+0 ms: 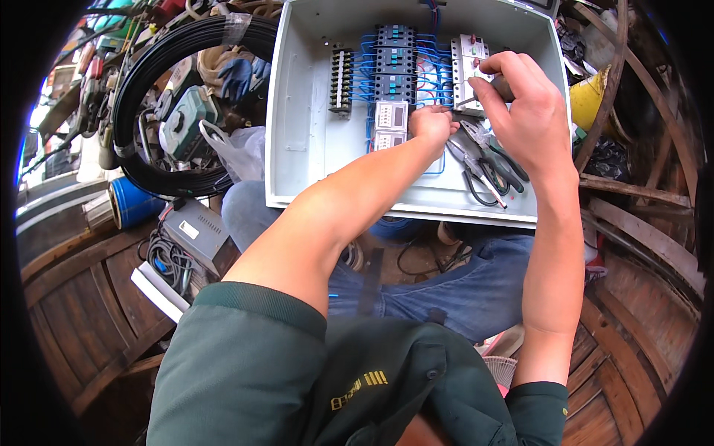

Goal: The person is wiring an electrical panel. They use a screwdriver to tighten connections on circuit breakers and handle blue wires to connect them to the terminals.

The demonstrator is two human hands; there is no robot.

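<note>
An open grey metal control box (305, 178) rests over my knees. Inside, my left hand (433, 123) reaches in among the blue wires (435, 93), its fingers bunched together; what they grip is hidden. My right hand (526, 104) is closed round the dark handle of a screwdriver (503, 89), whose shaft points left toward the white circuit breakers (470, 56). Left of the wires stands a column of black contactors (396, 61), with white meter-like modules (391, 116) below it. A black terminal strip (341, 82) is mounted farther left.
Pliers and scissors (483, 175) lie in the box's lower right corner. A large black cable coil (130, 97) sits at left, near a grey power unit (197, 234) and a blue cylinder (135, 202). At right are a yellow bucket (591, 100) and curved wooden pieces (658, 104).
</note>
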